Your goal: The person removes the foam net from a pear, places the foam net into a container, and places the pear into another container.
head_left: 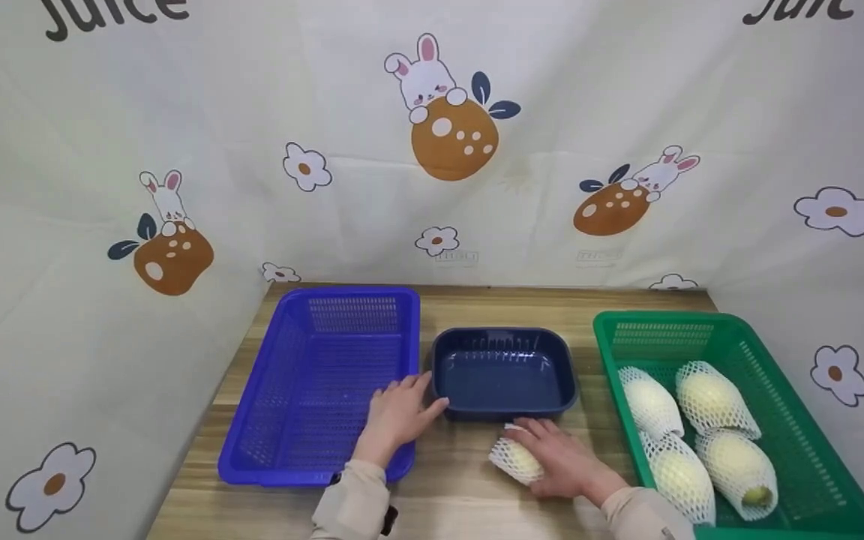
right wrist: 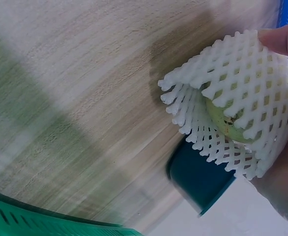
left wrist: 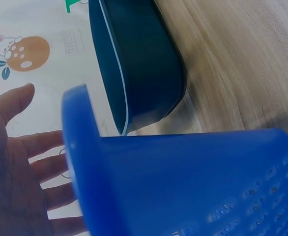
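My right hand [head_left: 563, 461] grips a pale yellow-green fruit [head_left: 516, 459] in a white foam net, over the wooden table in front of the navy basin. In the right wrist view the net's loose end [right wrist: 183, 105] gapes around one end of the fruit [right wrist: 227, 123], and the thumb lies along the net. My left hand [head_left: 400, 411] holds nothing, its fingers extended over the right rim of the blue basket [head_left: 231, 450]. Its fingertips are close to the left side of the navy basin [head_left: 503, 415]. The left wrist view shows those fingers spread behind the basket's rim [left wrist: 77, 147].
At the right, a green basket [head_left: 807, 442] holds several similar fruits [head_left: 711, 394] in foam nets. The blue basket stands left of the basin with its perforated floor showing. A printed cloth [head_left: 357, 90] rises behind and beside the wooden table [head_left: 469, 502].
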### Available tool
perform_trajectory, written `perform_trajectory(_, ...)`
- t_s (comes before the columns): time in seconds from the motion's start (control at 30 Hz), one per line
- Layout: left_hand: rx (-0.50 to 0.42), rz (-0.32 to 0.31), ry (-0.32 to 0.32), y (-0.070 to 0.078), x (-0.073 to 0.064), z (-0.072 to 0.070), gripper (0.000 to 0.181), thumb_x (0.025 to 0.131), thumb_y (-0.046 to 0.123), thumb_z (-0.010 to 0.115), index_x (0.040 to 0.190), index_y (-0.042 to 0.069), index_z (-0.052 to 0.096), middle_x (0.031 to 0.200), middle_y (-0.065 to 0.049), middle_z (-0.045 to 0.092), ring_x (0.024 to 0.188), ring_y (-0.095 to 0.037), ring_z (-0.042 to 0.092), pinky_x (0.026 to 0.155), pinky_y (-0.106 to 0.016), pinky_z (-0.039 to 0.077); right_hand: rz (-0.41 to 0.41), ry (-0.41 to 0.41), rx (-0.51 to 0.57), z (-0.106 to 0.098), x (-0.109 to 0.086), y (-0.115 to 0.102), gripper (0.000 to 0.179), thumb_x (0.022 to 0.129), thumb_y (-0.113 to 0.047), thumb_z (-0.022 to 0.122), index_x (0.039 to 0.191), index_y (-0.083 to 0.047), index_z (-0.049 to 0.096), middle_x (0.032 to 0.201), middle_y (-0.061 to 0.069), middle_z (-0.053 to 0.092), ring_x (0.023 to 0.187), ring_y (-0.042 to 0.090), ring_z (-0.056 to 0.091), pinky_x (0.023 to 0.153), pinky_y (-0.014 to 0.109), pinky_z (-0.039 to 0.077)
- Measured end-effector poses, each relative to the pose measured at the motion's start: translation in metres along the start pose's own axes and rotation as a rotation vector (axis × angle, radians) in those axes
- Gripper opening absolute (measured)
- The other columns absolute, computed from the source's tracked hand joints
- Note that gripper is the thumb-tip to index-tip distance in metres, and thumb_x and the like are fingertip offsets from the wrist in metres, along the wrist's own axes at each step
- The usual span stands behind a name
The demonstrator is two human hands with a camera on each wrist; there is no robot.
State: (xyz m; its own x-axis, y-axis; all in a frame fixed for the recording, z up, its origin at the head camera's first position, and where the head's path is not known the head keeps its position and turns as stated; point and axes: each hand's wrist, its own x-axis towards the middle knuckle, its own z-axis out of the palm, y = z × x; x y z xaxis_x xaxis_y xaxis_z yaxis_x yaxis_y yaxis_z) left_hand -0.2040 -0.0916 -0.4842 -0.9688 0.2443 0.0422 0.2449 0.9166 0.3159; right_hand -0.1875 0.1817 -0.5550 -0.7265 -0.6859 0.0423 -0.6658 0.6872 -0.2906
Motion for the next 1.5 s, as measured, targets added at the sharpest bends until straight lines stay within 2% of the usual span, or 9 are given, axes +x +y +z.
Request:
perform_trajectory(0.13, 0.005, 0.037, 0.048, 0.004, -0.002, 0.002, 0.058, 0.085, 0.05, 0.046, 0.125, 0.008, 0.049, 0.119, -0.013, 0.051, 0.108, -0.034, 0.045, 0.087, -0.054, 0.032, -0.018, 0.006, 0.008, -0.001, -0.001, 0.0, 0.083, 0.055, -0.026, 0.076, 0.13, -0.014, 0.041, 0.126, 0.012, 0.039, 0.109, 0.033, 0.039, 0.07, 0.05, 0.043)
perform_trajectory(0.37, -0.015, 0.153, 0.167, 0.02, -0.005, 0.012, 0.052, 0.085, 0.047, 0.048, 0.12, 0.009, 0.054, 0.112, -0.008, 0.056, 0.102, -0.028, 0.051, 0.083, -0.045, 0.039, -0.019, 0.024, 0.011, 0.0, -0.003, 0.001, 0.088, 0.057, -0.028, 0.076, 0.133, -0.01, 0.036, 0.129, 0.014, 0.037, 0.113, 0.033, 0.037, 0.077, 0.049, 0.042)
perform_trajectory(0.5, -0.024, 0.197, 0.181, 0.028, -0.008, 0.019, 0.049, 0.085, 0.044, 0.05, 0.119, 0.009, 0.055, 0.109, -0.007, 0.057, 0.098, -0.026, 0.052, 0.081, -0.042, 0.041, -0.042, 0.044, 0.064, 0.0, -0.005, 0.002, 0.095, 0.057, -0.027, 0.078, 0.136, -0.004, 0.03, 0.132, 0.017, 0.034, 0.116, 0.034, 0.034, 0.081, 0.049, 0.039)
perform_trajectory(0.63, -0.023, 0.206, 0.16, 0.033, -0.011, 0.027, 0.049, 0.085, 0.045, 0.05, 0.119, 0.009, 0.055, 0.109, -0.007, 0.057, 0.097, -0.026, 0.053, 0.082, -0.042, 0.041, -0.079, 0.087, 0.102, 0.001, -0.007, 0.004, 0.098, 0.057, -0.026, 0.08, 0.134, 0.004, 0.028, 0.132, 0.021, 0.032, 0.117, 0.034, 0.033, 0.086, 0.048, 0.036)
perform_trajectory(0.77, -0.02, 0.214, 0.145, 0.034, -0.013, 0.035, 0.048, 0.085, 0.044, 0.05, 0.118, 0.009, 0.055, 0.108, -0.008, 0.057, 0.096, -0.026, 0.054, 0.082, -0.042, 0.041, -0.074, 0.108, 0.117, 0.0, -0.011, 0.006, 0.096, 0.056, -0.026, 0.08, 0.131, 0.008, 0.03, 0.131, 0.023, 0.034, 0.118, 0.034, 0.032, 0.089, 0.047, 0.034)
perform_trajectory(1.03, -0.053, 0.197, 0.069, 0.039, -0.018, 0.05, 0.05, 0.084, 0.045, 0.051, 0.12, 0.01, 0.053, 0.108, -0.009, 0.056, 0.097, -0.027, 0.054, 0.077, -0.041, 0.044, -0.018, 0.059, 0.153, -0.003, -0.017, 0.008, 0.09, 0.063, -0.028, 0.077, 0.135, -0.001, 0.03, 0.133, 0.02, 0.031, 0.118, 0.033, 0.034, 0.087, 0.045, 0.037)
perform_trajectory(1.3, -0.076, 0.205, 0.044, 0.041, -0.017, 0.066, 0.053, 0.081, 0.042, 0.057, 0.121, 0.008, 0.051, 0.101, -0.009, 0.057, 0.087, -0.026, 0.057, 0.069, -0.038, 0.046, -0.016, 0.069, 0.164, -0.003, -0.021, 0.008, 0.085, 0.068, -0.032, 0.074, 0.136, -0.005, 0.03, 0.133, 0.02, 0.032, 0.114, 0.036, 0.039, 0.084, 0.048, 0.038)
perform_trajectory(1.5, -0.15, 0.162, -0.05, 0.045, -0.015, 0.074, 0.06, 0.078, 0.041, 0.062, 0.124, 0.005, 0.048, 0.109, -0.015, 0.055, 0.09, -0.032, 0.056, 0.071, -0.044, 0.045, -0.019, 0.079, 0.161, -0.003, -0.022, 0.008, 0.082, 0.072, -0.035, 0.071, 0.136, -0.004, 0.03, 0.134, 0.021, 0.032, 0.113, 0.037, 0.04, 0.084, 0.049, 0.038)
